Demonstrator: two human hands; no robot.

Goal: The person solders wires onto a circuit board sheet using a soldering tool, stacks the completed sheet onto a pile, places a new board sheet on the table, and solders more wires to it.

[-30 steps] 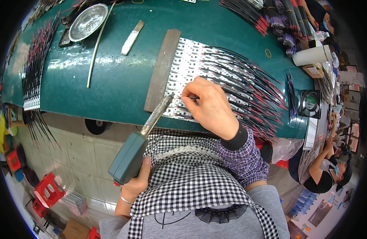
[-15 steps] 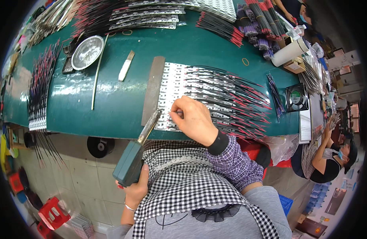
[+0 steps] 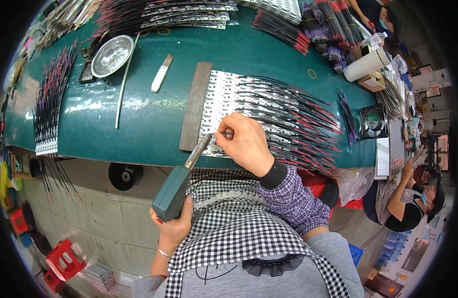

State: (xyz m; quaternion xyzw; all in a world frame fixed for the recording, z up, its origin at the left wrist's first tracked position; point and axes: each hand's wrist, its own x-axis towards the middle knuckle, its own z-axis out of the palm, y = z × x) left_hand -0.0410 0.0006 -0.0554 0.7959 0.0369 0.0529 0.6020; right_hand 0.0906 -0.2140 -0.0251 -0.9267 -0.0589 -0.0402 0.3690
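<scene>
- The white panel [image 3: 220,102] is lying on the green table [image 3: 149,116], in front of the person, and is serving as the landmark here.
- The left hand [image 3: 175,227] is grasping the green-bodied tool [image 3: 170,194] by its handle, below the panel's near left corner.
- The tool's metal shaft [image 3: 198,151] is slanting up to the panel's near left part; whether its tip is touching cannot be told.
- The right hand [image 3: 245,143] is hovering over the panel's near part, thumb and forefinger pinching a dark wire [image 3: 229,133] just beside the tip.
- Many black-and-red wires [image 3: 308,121] are fanning out to the right from the panel.
- A grey bar [image 3: 195,109] is running along the panel's left edge.
- A whitish flat strip [image 3: 162,74] is lying left of the panel, and a pale rod [image 3: 122,92] and a metal bowl [image 3: 111,56] are resting farther left.
- A small fan [image 3: 374,121] is sitting well right of the panel.
- A co-worker [image 3: 405,201] is reaching forward, farther right of the panel.
</scene>
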